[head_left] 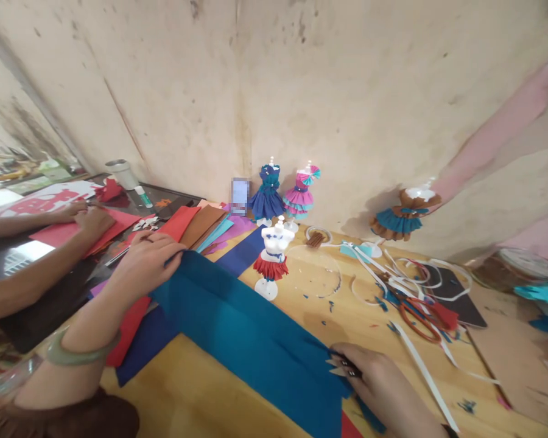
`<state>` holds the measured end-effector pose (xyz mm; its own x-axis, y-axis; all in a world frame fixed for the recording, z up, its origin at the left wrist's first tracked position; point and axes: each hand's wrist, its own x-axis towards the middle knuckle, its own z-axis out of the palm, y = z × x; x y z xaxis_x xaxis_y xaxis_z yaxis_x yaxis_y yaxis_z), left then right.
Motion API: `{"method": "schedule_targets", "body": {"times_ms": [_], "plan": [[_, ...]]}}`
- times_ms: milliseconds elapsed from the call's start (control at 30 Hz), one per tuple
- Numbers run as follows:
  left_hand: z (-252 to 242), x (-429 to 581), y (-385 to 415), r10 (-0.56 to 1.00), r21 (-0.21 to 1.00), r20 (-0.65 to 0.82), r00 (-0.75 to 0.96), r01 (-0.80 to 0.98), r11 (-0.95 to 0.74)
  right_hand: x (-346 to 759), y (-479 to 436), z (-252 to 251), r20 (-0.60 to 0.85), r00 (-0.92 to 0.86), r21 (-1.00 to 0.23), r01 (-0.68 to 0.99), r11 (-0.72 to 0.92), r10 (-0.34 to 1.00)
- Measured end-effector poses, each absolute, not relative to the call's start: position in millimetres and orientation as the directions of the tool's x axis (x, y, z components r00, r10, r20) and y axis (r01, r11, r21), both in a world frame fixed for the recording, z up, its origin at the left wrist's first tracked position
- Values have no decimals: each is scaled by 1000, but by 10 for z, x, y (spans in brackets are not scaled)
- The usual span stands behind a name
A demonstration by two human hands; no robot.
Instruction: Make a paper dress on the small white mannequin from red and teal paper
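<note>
Your L hand (pixel 146 267) pinches teal paper (pixel 251 328), 10 o'clk; R hand (pixel 379 377) grips black tool (pixel 351 366) (snips?), 4 o'clk. Prob. trimming; keep paper taut next.

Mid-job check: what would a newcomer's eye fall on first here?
The broad teal sheet runs across the foreground from the left hand to the right hand, which holds small snips. Just beyond it stands a white dress form in a red skirt. Orange-handled scissors lie among white strips on the right.
</note>
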<state>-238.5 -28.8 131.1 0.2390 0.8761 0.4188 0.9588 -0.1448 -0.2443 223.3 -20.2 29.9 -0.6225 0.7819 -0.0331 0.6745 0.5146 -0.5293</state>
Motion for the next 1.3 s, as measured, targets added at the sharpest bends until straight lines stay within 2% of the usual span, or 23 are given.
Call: {"method": "schedule_targets", "body": {"times_ms": [233,433,567,667,867,967,1167,1233,1300], "plan": [[1196,-2502,24,954,-166,286,90,985,-43,1992,-176,292,-66,-577,-523,715,464,814],[1230,-2534,63,942,-150,333,36,989,15,1862,-181,295,-150,-576,-567,716,407,803],[1274,-2549,164,909,-138,412,-67,981,135,1760,-205,261,-142,-593,-586,696,415,793],[1215,-2518,188,903,-128,422,-79,981,146,1698,-214,237,-134,-585,-594,693,408,800],[744,-2309,-138,917,-92,399,21,996,17,1673,-198,188,-110,-572,-669,648,365,813],[486,-2165,-454,894,-34,416,169,985,-170,1713,-169,109,-85,-554,-676,643,360,828],[312,-1806,-1085,844,-95,387,372,926,-365,1910,-133,-45,-23,-398,-680,679,277,917],[312,-1662,-1246,830,-69,369,419,902,-425,1976,-177,-4,-53,-356,-706,674,218,933],[300,-1505,-1368,824,-19,339,454,879,-477,2028,-260,80,-153,-355,-741,658,130,922]]}}
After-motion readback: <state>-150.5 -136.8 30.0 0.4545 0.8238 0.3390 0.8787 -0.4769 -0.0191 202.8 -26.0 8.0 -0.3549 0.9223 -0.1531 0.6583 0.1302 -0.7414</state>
